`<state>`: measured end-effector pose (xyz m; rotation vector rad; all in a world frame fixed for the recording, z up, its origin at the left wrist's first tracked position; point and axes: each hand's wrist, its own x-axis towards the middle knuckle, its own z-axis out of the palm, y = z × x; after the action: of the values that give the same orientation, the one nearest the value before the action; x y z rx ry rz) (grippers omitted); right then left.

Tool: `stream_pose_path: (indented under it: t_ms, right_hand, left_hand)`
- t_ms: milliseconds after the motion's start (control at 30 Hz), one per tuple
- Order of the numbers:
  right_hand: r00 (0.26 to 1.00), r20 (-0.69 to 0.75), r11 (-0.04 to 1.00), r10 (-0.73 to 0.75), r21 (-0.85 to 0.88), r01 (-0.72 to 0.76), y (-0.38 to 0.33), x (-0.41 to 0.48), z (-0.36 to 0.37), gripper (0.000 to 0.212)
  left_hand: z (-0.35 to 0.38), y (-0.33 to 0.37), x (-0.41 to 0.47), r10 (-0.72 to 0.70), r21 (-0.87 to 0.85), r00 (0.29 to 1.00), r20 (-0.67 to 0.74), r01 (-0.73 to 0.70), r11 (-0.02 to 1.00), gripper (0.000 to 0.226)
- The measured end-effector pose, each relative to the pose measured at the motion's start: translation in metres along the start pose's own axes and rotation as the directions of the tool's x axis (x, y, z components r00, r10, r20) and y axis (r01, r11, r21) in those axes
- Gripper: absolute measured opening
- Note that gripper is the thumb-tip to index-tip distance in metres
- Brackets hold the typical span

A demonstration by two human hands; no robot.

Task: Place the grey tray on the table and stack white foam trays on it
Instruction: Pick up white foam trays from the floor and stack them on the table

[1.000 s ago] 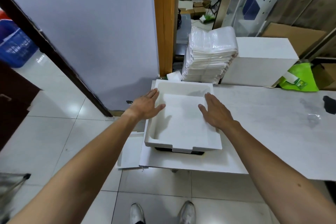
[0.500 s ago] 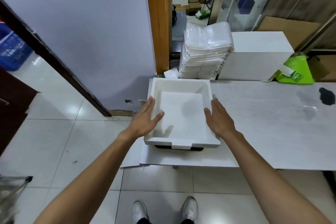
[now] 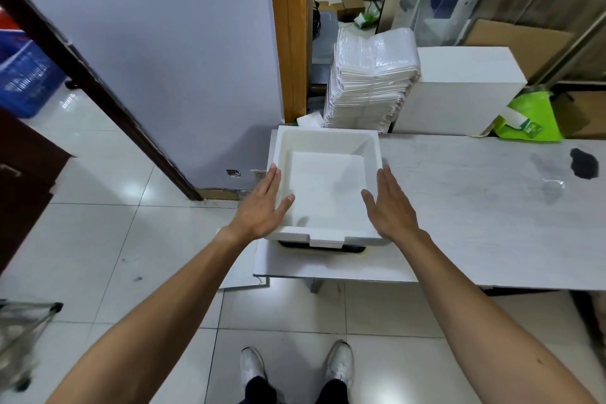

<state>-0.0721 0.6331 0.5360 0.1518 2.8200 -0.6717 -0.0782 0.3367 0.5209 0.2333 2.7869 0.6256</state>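
Observation:
A white foam tray [image 3: 324, 184] sits level on the left end of the table [image 3: 475, 207]. Under its near edge shows a dark strip of the grey tray [image 3: 321, 248]; the rest of the grey tray is hidden. My left hand [image 3: 262, 207] lies flat against the foam tray's left wall, thumb hooked over the rim. On the right wall my right hand [image 3: 392, 207] mirrors it, thumb inside. The foam tray is held between both palms.
A tall stack of bagged white foam pieces [image 3: 370, 82] and a white box [image 3: 459, 88] stand behind the table, with a green bag [image 3: 528, 118] further right. A dark stain [image 3: 583, 162] marks the tabletop. A blue crate [image 3: 23, 82] sits far left.
The foam tray has gone from slightly tilted to level and square over the grey tray. Both hands slid from its inside and far part back to its side walls.

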Motion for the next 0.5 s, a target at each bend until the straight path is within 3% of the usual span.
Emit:
stream_pose_path:
  t_ms: [200,367,500]
  right_hand:
    - [0.993,-0.030,0.993,-0.116,-0.012,0.115,-0.012,-0.037,0.006,0.073]
    - [1.000,-0.012,0.999,-0.014,-0.036,0.014,-0.021,-0.054,0.025,0.085]
    - [1.000,-0.017,0.995,-0.022,-0.093,0.020,-0.022,-0.056,0.034,0.082]
  left_hand:
    - [0.014,0.015,-0.042,0.052,0.061,0.997,-0.064,-0.048,0.997,0.081]
    - [0.022,0.022,-0.056,-0.027,0.068,0.996,-0.090,0.034,0.997,0.091]
    - [0.019,0.025,-0.056,-0.048,0.110,0.996,-0.069,0.055,0.992,0.099]
